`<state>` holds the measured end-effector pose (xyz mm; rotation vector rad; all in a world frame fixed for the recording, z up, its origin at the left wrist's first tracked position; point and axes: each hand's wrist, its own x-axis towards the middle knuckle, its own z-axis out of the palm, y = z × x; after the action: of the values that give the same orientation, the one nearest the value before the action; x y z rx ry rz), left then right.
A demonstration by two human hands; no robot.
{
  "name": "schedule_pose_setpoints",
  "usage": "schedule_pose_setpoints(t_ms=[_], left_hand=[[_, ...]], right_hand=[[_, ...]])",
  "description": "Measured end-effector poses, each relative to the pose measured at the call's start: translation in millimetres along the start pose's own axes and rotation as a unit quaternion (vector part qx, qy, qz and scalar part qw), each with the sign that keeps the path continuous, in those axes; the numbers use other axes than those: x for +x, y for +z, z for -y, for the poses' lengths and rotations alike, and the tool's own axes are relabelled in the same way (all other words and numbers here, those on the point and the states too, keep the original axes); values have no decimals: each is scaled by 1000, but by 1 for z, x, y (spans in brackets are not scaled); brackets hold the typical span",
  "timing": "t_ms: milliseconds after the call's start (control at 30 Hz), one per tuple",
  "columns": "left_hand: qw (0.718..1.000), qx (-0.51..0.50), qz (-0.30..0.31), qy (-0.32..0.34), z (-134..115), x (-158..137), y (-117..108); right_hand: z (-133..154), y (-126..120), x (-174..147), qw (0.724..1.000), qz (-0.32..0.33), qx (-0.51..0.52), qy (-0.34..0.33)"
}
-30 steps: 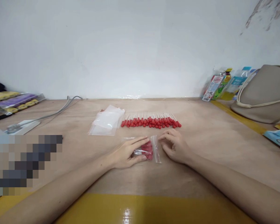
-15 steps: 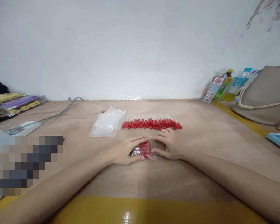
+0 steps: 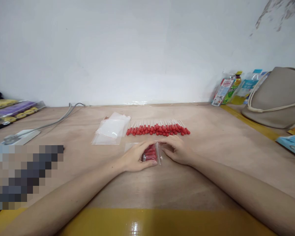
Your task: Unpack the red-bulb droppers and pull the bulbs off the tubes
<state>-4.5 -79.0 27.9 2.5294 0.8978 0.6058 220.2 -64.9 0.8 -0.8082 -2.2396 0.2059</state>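
Purple and yellow packets (image 3: 18, 108) lie at the far left of the wooden bench (image 3: 127, 193), with a white power strip (image 3: 27, 137) and its grey cable (image 3: 60, 119) just nearer the centre. Next comes a loose, overlapping stack of clear bags (image 3: 111, 129), lying flat.

At the centre, the left hand (image 3: 137, 157) is bent over a filled zip bag (image 3: 151, 153) on the bench, gripping it across its width: thumb along the near edge, fingers along the far one. Red heads show through the film between them. Beyond the bag, a row of red-headed sticks (image 3: 159, 130) lies side by side, pale shafts pointing toward the wall.

To the right, the right hand (image 3: 175, 149) has its fingers curled at the bag's zip strip (image 3: 158, 154), by its far end; whether they pinch it, I cannot tell.

The bag looks very light. Its film is probably thin, limp and slippery, liable to crease or slide, while the sticks inside should be stiff yet slim enough to snap if bent. The side edges by the heads seem the firmest hold; the flat zip strip suits a fingertip pinch.
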Motion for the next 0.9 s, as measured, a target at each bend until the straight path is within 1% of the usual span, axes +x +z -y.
schedule_pose_setpoints(t_ms=[67, 167, 367, 467, 600, 700, 800, 900], left_hand=[[1000, -1, 2, -9, -1, 0, -1], [1000, 2, 3, -9, -2, 0, -1], [1000, 8, -4, -16, 0, -1, 1], [1000, 10, -12, -14, 0, -2, 3], [1000, 10, -16, -11, 1, -2, 3], [1000, 10, -15, -10, 0, -1, 3], [1000, 7, -18, -7, -2, -1, 2], [1000, -3, -21, -8, -1, 1, 2]], right_hand=[[1, 1, 1, 998, -25, -51, 21], [1, 1, 3, 996, -20, -86, 32], [1, -1, 3, 999, 31, -40, -13], [-1, 0, 2, 998, 46, -34, -37], [-3, 4, 2, 997, 21, -57, -39], [-4, 6, 5, 994, -1, -85, -62], [-4, 7, 8, 990, -4, -107, -94], [-3, 7, 9, 988, -3, -116, -99]])
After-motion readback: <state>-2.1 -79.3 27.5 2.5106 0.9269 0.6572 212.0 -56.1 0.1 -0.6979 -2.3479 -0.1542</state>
